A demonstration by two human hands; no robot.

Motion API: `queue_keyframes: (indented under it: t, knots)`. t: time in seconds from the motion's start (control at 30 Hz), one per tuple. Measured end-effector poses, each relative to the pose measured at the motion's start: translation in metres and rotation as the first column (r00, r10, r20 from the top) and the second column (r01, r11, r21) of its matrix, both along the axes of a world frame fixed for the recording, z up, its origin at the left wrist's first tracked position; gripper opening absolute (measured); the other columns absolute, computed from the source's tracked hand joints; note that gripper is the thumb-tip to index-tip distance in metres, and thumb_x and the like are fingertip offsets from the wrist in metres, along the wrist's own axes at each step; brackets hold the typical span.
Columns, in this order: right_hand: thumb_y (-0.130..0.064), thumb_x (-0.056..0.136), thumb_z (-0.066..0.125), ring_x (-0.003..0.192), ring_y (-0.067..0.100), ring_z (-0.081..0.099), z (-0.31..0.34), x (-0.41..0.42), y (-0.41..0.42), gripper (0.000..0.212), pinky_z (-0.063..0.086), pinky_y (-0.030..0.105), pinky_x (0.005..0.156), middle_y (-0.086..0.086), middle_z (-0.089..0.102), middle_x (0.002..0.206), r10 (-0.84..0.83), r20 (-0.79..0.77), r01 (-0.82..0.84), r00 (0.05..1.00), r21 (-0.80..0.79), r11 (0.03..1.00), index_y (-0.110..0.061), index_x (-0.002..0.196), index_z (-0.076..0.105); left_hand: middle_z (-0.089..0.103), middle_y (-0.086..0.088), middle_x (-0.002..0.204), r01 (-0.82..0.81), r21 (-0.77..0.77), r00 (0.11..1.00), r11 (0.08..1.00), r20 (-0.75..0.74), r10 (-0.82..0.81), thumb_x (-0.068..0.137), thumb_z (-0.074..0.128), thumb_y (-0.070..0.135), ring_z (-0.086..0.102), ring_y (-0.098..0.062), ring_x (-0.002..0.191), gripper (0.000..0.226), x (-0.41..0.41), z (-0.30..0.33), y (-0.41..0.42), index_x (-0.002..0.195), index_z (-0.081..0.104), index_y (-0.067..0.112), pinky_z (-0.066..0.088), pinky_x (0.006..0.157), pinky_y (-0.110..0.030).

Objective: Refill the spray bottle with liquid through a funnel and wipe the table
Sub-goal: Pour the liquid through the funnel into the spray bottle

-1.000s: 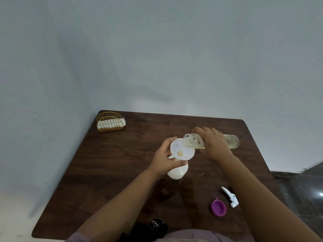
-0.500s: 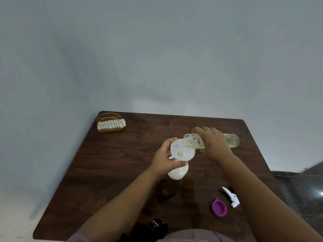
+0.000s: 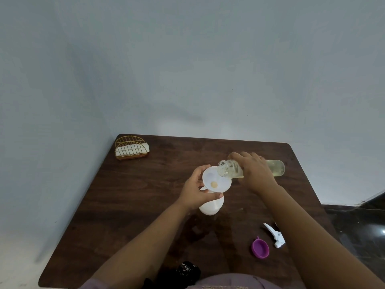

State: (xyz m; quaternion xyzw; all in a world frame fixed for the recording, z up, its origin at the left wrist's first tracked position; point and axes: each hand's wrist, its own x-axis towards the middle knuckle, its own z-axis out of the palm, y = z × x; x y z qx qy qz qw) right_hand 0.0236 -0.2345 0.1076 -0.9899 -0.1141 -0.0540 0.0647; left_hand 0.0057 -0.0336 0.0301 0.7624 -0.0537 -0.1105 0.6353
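Near the middle of the dark wooden table (image 3: 129, 205) the white spray bottle (image 3: 210, 206) is standing with a white funnel (image 3: 216, 180) sitting in its neck; most of the bottle is being hidden by the funnel's wide mouth and by the left hand (image 3: 194, 190), whose thumb and fingers are curling round the funnel's rim and pinching it steady. At about two o'clock from the funnel, the right hand (image 3: 255, 174) is wrapping round a clear refill bottle (image 3: 277, 168) lying nearly level, its open threaded mouth overhanging the funnel's far edge; the hand is covering the bottle's middle, so only the neck and the base with pale yellowish liquid are showing. Whether liquid is actually running is too faint to tell, though a small yellowish spot is sitting at the funnel's throat. At five o'clock from the spray bottle, a purple cap (image 3: 260, 249) is lying just beside a white trigger sprayer head (image 3: 276, 236), partly cut off by the right forearm. At ten o'clock, in the far corner, a gold wire holder (image 3: 130, 147) is holding white napkins. A dark patterned item (image 3: 187, 270) at the near edge is too obscured to identify.
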Motion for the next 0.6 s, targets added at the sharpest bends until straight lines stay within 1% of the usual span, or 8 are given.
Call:
queue_keyframes:
  t: [0.2,0.37,0.5,0.6]
  knots:
    - [-0.018,0.07,0.072,0.095,0.022,0.053,-0.0004,-0.0011,-0.0001,0.054,0.039,0.037,0.088,-0.007,0.058,0.099,0.004,0.006,-0.004,1.0,0.007,1.0,-0.034,0.117,0.049,0.056,0.017,0.127,-0.003,-0.004,1.0,1.0,-0.004,0.003,0.061,0.092,0.026,0.059,-0.013,0.114,0.086,-0.0006,-0.0005,0.0002,0.132,0.045,0.04,0.057,0.092,-0.037]
    - [-0.019,0.069,0.073,0.095,0.023,0.054,-0.0006,-0.0005,0.0003,0.057,0.04,0.037,0.087,-0.006,0.058,0.1,0.004,0.007,-0.004,1.0,-0.008,1.0,-0.033,0.118,0.049,0.057,0.019,0.126,-0.006,-0.014,1.0,1.0,0.001,0.006,0.062,0.092,0.022,0.06,-0.01,0.113,0.084,-0.0019,0.0001,0.0008,0.13,0.046,0.041,0.057,0.089,-0.03]
    - [-0.019,0.069,0.072,0.094,0.023,0.054,-0.0012,-0.0012,0.0008,0.055,0.04,0.037,0.087,-0.007,0.058,0.099,0.008,0.021,-0.008,1.0,-0.012,1.0,-0.034,0.117,0.049,0.057,0.018,0.126,-0.003,-0.013,1.0,1.0,-0.001,0.003,0.061,0.092,0.025,0.059,-0.013,0.114,0.085,-0.0023,0.0001,0.001,0.13,0.046,0.041,0.057,0.092,-0.037]
    - [-0.019,0.071,0.071,0.093,0.022,0.054,-0.0008,-0.0018,0.0015,0.053,0.04,0.036,0.087,-0.008,0.058,0.097,0.01,0.024,-0.009,1.0,-0.011,1.0,-0.034,0.116,0.049,0.057,0.018,0.127,-0.003,-0.009,1.0,1.0,-0.002,0.003,0.06,0.092,0.028,0.059,-0.014,0.115,0.085,-0.0026,0.0008,0.0009,0.129,0.046,0.043,0.056,0.093,-0.04]
